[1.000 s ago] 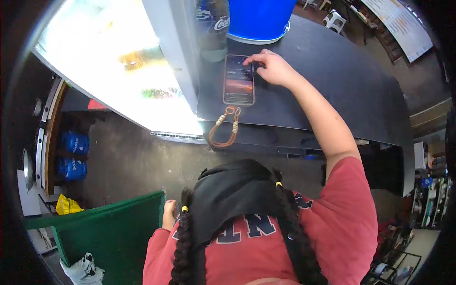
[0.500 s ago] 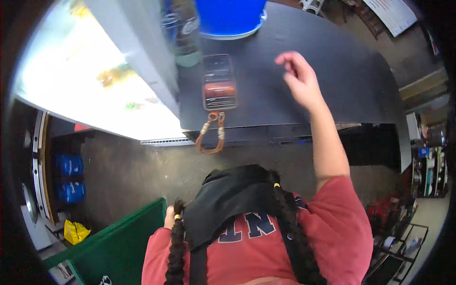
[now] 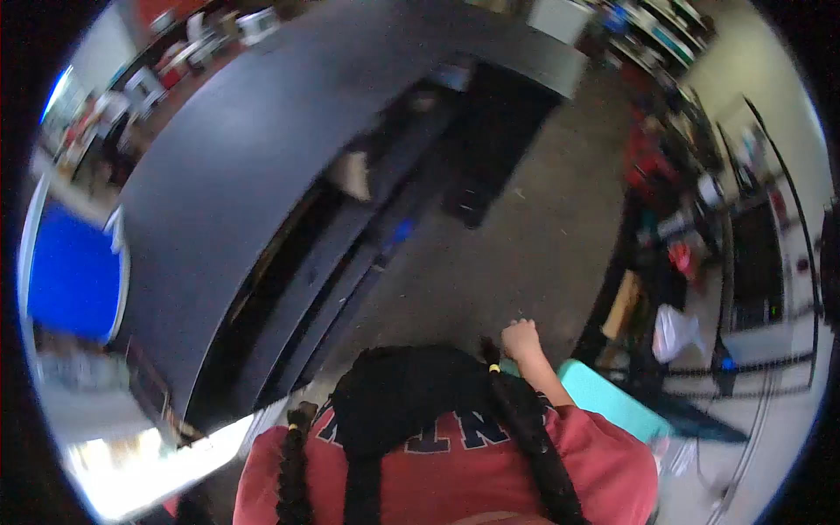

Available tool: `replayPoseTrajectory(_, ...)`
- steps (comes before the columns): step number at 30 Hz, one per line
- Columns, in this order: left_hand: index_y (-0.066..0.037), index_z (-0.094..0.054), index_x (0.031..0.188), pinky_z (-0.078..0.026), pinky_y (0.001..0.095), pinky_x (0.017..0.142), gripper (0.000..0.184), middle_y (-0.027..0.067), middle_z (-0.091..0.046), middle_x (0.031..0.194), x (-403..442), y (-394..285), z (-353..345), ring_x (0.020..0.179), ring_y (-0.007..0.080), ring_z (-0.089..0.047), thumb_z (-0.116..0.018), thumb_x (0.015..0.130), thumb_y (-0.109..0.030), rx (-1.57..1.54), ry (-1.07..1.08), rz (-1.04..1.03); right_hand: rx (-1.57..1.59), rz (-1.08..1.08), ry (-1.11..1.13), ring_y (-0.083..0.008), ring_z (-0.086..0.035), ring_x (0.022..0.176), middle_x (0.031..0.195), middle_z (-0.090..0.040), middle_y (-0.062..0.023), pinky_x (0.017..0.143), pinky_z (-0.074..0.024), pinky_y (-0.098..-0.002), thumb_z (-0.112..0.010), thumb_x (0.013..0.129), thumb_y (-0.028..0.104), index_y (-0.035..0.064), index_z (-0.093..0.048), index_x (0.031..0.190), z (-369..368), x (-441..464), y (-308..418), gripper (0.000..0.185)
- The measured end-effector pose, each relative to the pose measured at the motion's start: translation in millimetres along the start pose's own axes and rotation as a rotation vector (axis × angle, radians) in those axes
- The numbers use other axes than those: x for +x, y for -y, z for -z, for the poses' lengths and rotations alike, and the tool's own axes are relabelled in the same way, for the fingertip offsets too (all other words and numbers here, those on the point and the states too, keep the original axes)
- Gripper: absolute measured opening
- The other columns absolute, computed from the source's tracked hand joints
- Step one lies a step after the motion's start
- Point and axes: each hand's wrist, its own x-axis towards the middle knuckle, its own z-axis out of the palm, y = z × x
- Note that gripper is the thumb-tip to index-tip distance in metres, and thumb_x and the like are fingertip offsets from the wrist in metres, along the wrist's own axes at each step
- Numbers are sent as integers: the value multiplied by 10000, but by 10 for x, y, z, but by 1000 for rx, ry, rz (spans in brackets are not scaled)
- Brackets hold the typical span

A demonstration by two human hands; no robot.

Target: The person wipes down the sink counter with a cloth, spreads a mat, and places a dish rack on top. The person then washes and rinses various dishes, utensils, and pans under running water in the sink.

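Observation:
My right hand (image 3: 521,339) is held low in front of my body, over the dark floor, with its fingers curled in. I see nothing in it. Just beside the forearm is a turquoise surface (image 3: 612,401); I cannot tell what it belongs to. My left hand is out of view, below or behind my body. The long dark counter (image 3: 262,131) lies ahead and to the left, and neither hand touches it. On its left end stand a blue bucket (image 3: 74,271) and a blurred phone (image 3: 149,378).
A lit display case (image 3: 131,472) glows at the lower left. Open shelves (image 3: 350,236) run under the counter. To the right, a black rack (image 3: 766,254) stands by the wall, with a white plastic bag (image 3: 674,332) near it. Brown floor (image 3: 525,219) runs between counter and rack.
My view has swung to the right, so the bucket, phone and lit case now sit at the left edge. My right hand has drawn back from above the counter; my left hand has left view.

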Motion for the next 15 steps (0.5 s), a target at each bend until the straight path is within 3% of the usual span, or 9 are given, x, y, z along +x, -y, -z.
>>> replayPoseTrajectory(2, -70, -727, 1011, -541, 432, 796, 290, 143, -717, 1047, 297, -901, 532, 936, 303, -689, -704, 796, -264, 44, -90, -136, 471, -206, 323, -320, -662, 1107, 1213, -678, -185, 942, -510, -461, -685, 864, 298, 103, -651, 1257, -30, -129, -1005, 440)
replayPoseTrajectory(3, -68, -728, 995, -545, 431, 780, 269, 148, -718, 1032, 434, -1399, 781, 920, 308, -691, -694, 799, -249, 64, -130, -215, 864, -202, 160, -313, -662, 1088, 1238, -680, -155, 942, -511, -418, -685, 889, 348, 109, -649, 1288, 39, -349, -1481, 466)
replayPoseTrajectory(4, -67, -729, 980, -548, 429, 765, 249, 154, -718, 1016, 504, -1962, 1040, 905, 314, -694, -685, 803, -235, 93, -179, -297, 858, -203, 35, -256, -655, 1105, 1181, -701, -137, 954, -506, -379, -700, 888, 391, 108, -644, 1297, 266, -513, -1882, 501)
replayPoseTrajectory(5, -65, -730, 964, -552, 428, 749, 229, 159, -719, 1001, 612, -2445, 1188, 889, 319, -696, -675, 806, -221, 103, -219, -391, 957, -218, 18, -202, -639, 1112, 1188, -693, -100, 950, -504, -330, -709, 905, 289, 78, -622, 1318, 660, -699, -2193, 472)
replayPoseTrajectory(8, -61, -734, 918, -562, 425, 702, 179, 174, -722, 955, 778, -4117, 1669, 842, 335, -704, -646, 815, -178, 146, -439, -712, 1488, -17, -379, -168, -583, 1188, 1308, -621, -81, 1022, -462, -327, -629, 955, 102, 35, -536, 1388, 1330, -1185, -3068, 447)
replayPoseTrajectory(11, -98, -761, 948, -570, 448, 768, 204, 144, -734, 980, 1668, -5799, 2173, 901, 337, -712, -657, 796, -187, 867, -298, -1091, 1718, 526, -670, -332, -582, 1214, 1328, -588, -222, 1025, -455, -460, -608, 954, 202, 17, -503, 1397, 1546, -1247, -3707, 491)
replayPoseTrajectory(13, -129, -770, 937, -552, 465, 859, 204, 126, -737, 1008, 888, -6993, 2625, 975, 336, -699, -677, 779, -220, 705, -242, -953, 1930, 1046, -770, -399, -582, 1193, 1326, -571, -271, 994, -449, -547, -582, 973, 303, 26, -538, 1334, 1290, -887, -4223, 457)
replayPoseTrajectory(14, -130, -763, 982, -542, 461, 888, 237, 136, -728, 1048, 812, -7605, 2746, 1016, 327, -687, -683, 790, -244, 828, -196, -1009, 2011, 1130, -820, -399, -596, 1170, 1297, -595, -257, 974, -461, -552, -587, 964, 305, 47, -556, 1325, 1145, -606, -4478, 444)
replayPoseTrajectory(15, -130, -757, 1028, -532, 457, 916, 273, 146, -719, 1087, 760, -8042, 2815, 1057, 318, -675, -689, 802, -269, 947, -146, -1062, 2155, 839, -940, -399, -610, 1148, 1268, -620, -244, 954, -473, -558, -592, 956, 308, 68, -573, 1315, 876, -246, -4716, 433)
